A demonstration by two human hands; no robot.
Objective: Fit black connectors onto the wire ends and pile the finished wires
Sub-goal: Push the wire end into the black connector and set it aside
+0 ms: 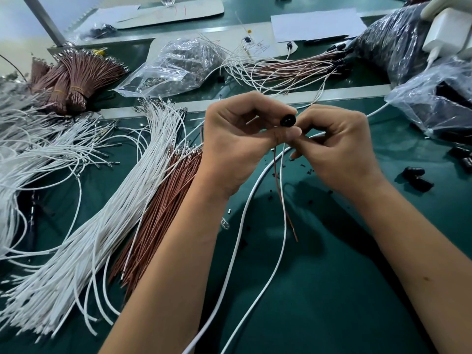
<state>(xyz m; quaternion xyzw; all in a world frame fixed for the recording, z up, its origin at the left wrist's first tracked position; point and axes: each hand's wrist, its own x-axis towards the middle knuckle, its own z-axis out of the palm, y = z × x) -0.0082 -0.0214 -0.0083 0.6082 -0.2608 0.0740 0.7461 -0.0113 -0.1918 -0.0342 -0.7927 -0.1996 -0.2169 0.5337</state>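
Both hands — left grip pinches black connector | right grip pinches wires

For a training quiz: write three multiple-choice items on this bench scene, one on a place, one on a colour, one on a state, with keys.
1. Where is the black connector?
A. pinched between both hands
B. on the mat
C. in a bag

2. What colours are the two thin wires hanging below the hands?
A. blue, green
B. white, reddish-brown
C. both black

3. How is the left hand?
A. flat on the table
B. fingers curled, gripping
C. hanging idle

Key: A, it sits between the fingertips of the left and right hand; B, both colours show; B, its fingers are curled round the connector.
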